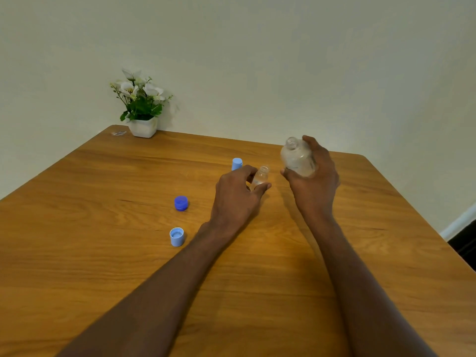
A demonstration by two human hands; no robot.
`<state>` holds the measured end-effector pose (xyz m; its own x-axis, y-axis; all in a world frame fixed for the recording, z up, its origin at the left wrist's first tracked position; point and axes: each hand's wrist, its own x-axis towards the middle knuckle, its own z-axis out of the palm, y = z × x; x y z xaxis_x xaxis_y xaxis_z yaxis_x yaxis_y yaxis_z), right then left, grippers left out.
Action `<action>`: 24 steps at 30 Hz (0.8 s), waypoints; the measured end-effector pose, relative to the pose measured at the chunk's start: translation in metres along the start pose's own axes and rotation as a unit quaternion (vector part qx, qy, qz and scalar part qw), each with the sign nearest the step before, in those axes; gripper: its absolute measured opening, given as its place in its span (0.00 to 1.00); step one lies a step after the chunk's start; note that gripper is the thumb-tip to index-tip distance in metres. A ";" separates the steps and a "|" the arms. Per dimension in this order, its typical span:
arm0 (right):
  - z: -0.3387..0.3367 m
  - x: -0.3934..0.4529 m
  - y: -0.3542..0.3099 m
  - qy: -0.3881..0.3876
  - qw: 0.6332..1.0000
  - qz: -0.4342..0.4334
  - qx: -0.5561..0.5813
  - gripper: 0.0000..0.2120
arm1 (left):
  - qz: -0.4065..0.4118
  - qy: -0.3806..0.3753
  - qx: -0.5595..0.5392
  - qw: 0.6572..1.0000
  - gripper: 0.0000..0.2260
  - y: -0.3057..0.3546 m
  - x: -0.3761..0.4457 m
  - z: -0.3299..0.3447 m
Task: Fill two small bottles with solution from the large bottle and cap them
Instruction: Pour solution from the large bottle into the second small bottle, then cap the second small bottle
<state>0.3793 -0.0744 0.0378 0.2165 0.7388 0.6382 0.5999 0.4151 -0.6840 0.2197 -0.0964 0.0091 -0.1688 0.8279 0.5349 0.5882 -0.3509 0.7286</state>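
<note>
Right hand [315,176] wrapped around large clear bottle [297,158], lifted off wooden table [103,253], uncapped, mouth tilted up and toward the left. Left hand [237,197] pinching small clear bottle [260,177] between thumb and curled fingers, uncapped, neck leaning slightly right, toward the large bottle. Mouths of the two bottles near each other but apart. Can't tell whether small bottle base touches the table, hidden by fingers. Liquid level in either bottle not readable, motion blur on the large one. Light blue capped bottle [237,164] just behind left hand's fingers, mostly hidden, only the cap and top showing. Dark blue cap [181,203] on table left of left hand, well apart from it. Light blue cap [177,236] nearer the camera, open side up, threads visible, just left of left forearm. White pot of white flowers [142,109] at far left corner of table, against the wall. Small crumpled scrap [118,133] just left of the pot.
</note>
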 end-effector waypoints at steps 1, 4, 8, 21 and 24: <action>-0.001 0.001 0.000 0.012 1.000 0.016 0.022 0.38 | 0.001 0.001 0.001 1.000 0.16 0.000 0.000 0.000; -0.005 0.003 -0.003 0.026 0.991 0.086 0.100 0.34 | 0.004 -0.001 0.008 1.000 0.17 -0.001 0.000 0.001; -0.003 0.001 -0.005 0.013 0.982 0.128 0.141 0.34 | 0.004 -0.001 0.015 1.000 0.16 -0.002 0.001 0.002; 0.003 -0.016 0.004 -0.026 0.990 0.107 0.093 0.48 | 0.008 0.004 0.002 1.000 0.15 0.001 -0.002 -0.004; -0.005 -0.022 -0.007 0.038 0.988 0.119 0.087 0.48 | 0.004 0.004 -0.007 1.000 0.15 0.005 -0.005 -0.010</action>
<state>0.3744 -0.0961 0.0301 0.3965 0.7872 0.4723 0.3843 0.3249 -0.8641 0.2153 -0.1067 0.0145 -0.1693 0.8215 0.5445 0.5785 -0.3644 0.7297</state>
